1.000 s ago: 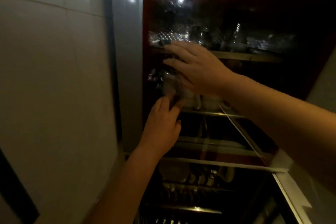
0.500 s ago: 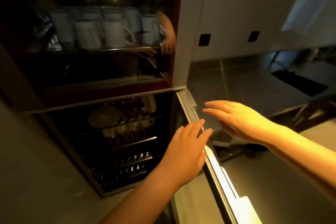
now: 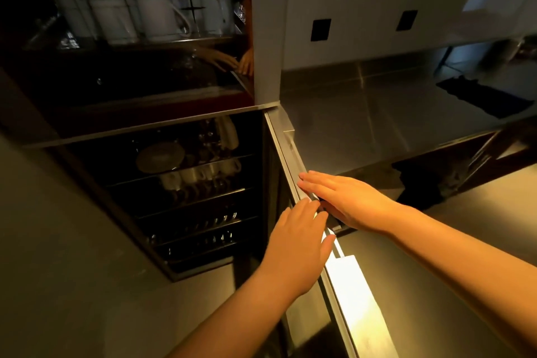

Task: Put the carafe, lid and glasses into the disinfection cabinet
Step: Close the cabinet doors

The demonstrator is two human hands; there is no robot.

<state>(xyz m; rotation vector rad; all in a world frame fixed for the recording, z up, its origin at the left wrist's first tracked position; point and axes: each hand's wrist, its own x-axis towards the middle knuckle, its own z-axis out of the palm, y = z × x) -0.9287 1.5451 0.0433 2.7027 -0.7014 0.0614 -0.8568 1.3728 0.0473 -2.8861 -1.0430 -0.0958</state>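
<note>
Both hands lie flat with straight fingers on the door edge (image 3: 293, 166) at mid-frame, the left hand (image 3: 296, 244) below the right hand (image 3: 345, 200), holding nothing. To close well, they should push evenly. The disinfection cabinet (image 3: 174, 183) at left probably holds the glasses (image 3: 128, 13); the room is dim, with a steel tabletop (image 3: 392, 113) at right.

Two bare forearms, left grip (image 3: 293, 244) and right grip (image 3: 345, 200) ungloved (no sleeves, rings or watch visible)
</note>
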